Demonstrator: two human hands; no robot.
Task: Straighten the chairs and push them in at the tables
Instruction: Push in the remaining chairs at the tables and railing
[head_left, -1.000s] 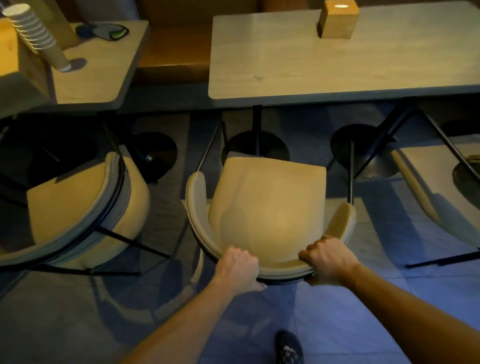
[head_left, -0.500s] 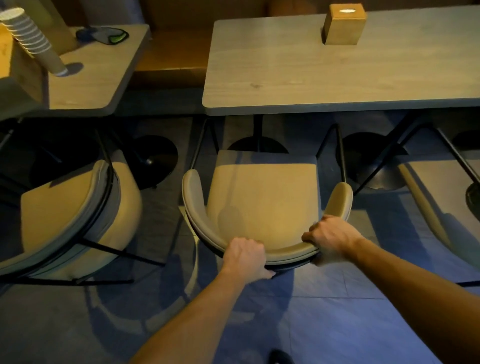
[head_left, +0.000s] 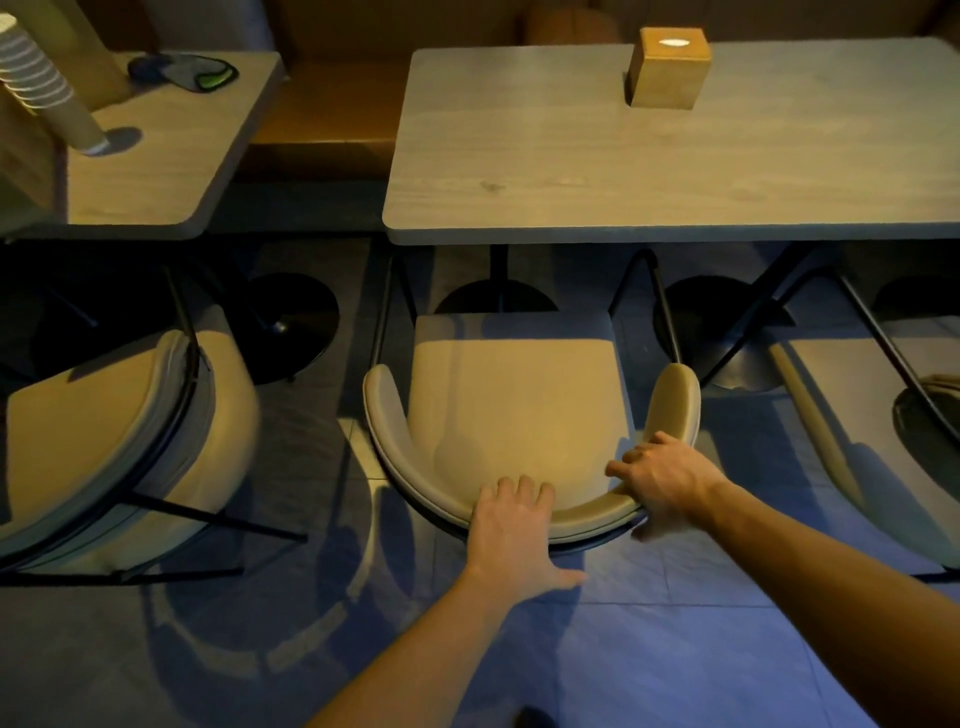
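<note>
Left hand (head_left: 511, 530): lies palm-down on the top rim of the middle chair's (head_left: 514, 410) curved backrest; the fingers (head_left: 519, 491) are loose and spread over the rim toward the seat, the thumb splayed out to the right below the rim, not clenched.
Right hand (head_left: 662, 480): rests on the backrest where it bends into the right armrest; fingers partly uncurled and pointing left along the inner edge, thumb side hidden, so whether it grips the rim or only presses it is hard to tell.
Middle chair: tan upholstery on a thin black frame, facing the large desk (head_left: 675, 176) squarely, its front edge just short of the desk's near edge.
Large desk: pale wood top; a small wooden box (head_left: 667, 70) stands on it near the far side.
Left chair (head_left: 104, 447): turned askew beside the smaller desk (head_left: 171, 156), well apart from the middle one.
Smaller desk: carries a leaning stack of paper cups (head_left: 41, 88) and a dark pair of goggles (head_left: 187, 73).
Right chair (head_left: 872, 441): only partly in view at the frame's edge.
</note>
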